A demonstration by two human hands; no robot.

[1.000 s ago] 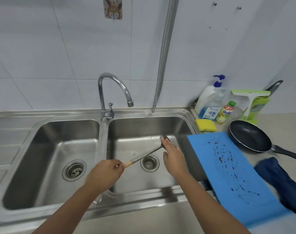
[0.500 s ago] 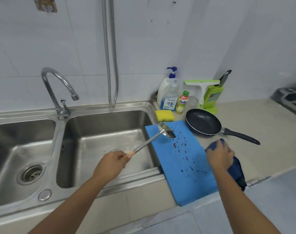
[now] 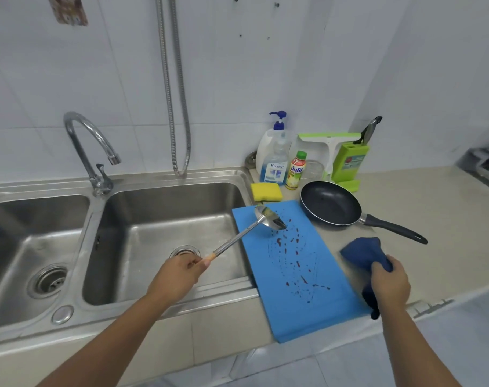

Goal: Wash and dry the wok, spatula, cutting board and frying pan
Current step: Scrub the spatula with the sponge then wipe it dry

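Note:
My left hand [image 3: 179, 277] grips the wooden end of a metal spatula [image 3: 254, 227]; its blade hovers over the far corner of the blue cutting board [image 3: 315, 308]. The board lies on the counter beside the right basin and carries dark red specks. My right hand [image 3: 391, 283] holds a dark blue cloth [image 3: 363, 252], lifted off the counter at the board's right edge. A black frying pan [image 3: 331, 203] sits behind the board, handle pointing right. No wok is in view.
A double steel sink [image 3: 165, 208] with a faucet [image 3: 89, 146] fills the left. A yellow sponge [image 3: 266, 191], a soap pump bottle [image 3: 274, 155], a small bottle [image 3: 295, 171] and a green squeegee [image 3: 329, 141] stand at the wall. A stove edge [image 3: 486, 166] shows at the far right.
My right hand left the spatula blade, reached right and picked up the blue cloth. My left hand carried the spatula from over the basin to above the cutting board.

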